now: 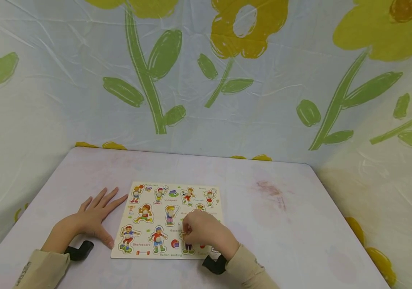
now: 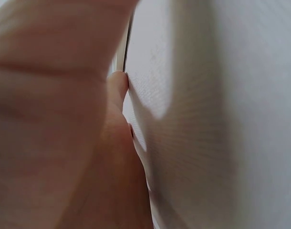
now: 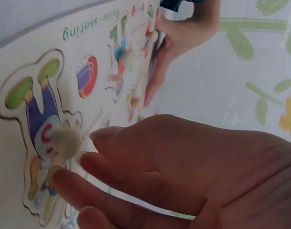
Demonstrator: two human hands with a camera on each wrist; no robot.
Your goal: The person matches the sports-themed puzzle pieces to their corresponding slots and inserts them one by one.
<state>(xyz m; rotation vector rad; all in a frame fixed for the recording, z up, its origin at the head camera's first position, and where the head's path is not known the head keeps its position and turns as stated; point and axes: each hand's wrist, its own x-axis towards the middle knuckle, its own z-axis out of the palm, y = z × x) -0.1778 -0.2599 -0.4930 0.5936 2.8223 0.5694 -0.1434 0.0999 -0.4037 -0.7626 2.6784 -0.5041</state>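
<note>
A wooden knob puzzle board (image 1: 159, 218) printed with sports figures lies flat on the table. My left hand (image 1: 94, 218) rests on the table at the board's left side, fingers spread, with thumb and fingertips at its edge. Over the lower right of the board is my right hand (image 1: 206, 228), its fingers loosely bent. In the right wrist view, its thumb and fingertips surround the space beside the round knob (image 3: 67, 144) of a figure piece (image 3: 36, 112) with purple trousers and green shoes. That piece sits in its outlined slot, and a small gap shows between thumb and knob.
The pale table (image 1: 285, 241) carries a reddish smudge (image 1: 272, 192) right of the board. A flower-printed curtain (image 1: 206, 120) rises behind and along both sides. Black straps (image 1: 79, 251) sit at both wrists.
</note>
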